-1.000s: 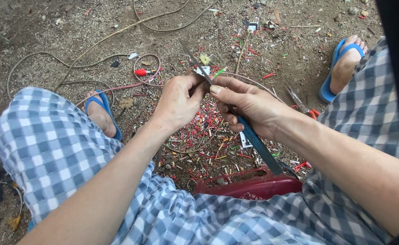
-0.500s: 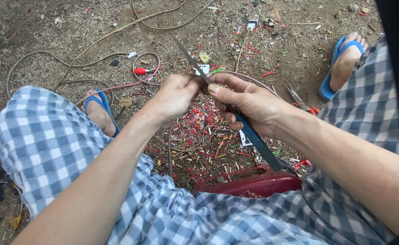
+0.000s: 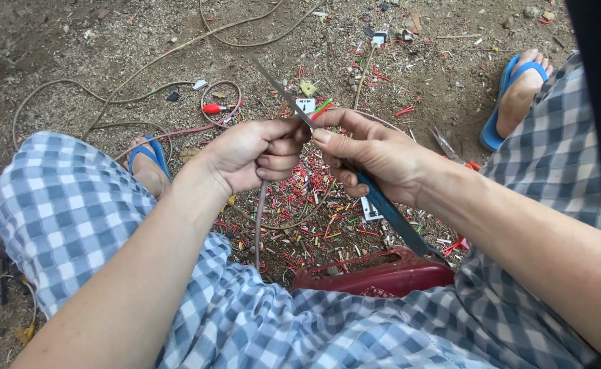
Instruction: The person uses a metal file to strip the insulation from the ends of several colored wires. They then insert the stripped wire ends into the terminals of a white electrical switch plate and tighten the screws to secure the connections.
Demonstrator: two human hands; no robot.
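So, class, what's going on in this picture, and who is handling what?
A seated person in blue checked shorts works over bare ground. The left hand grips a thin grey cable that hangs down between the knees. The right hand holds a knife with a blue handle, its blade laid against the cable where both hands meet. Red and green bits of insulation litter the dirt below, and a dark red stool edge shows under the person.

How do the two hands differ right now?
The left hand is curled in a fist round a grey wire hanging down; the right hand grips a blue-handled knife, thumb extended toward the blade. Both meet above the red scraps.
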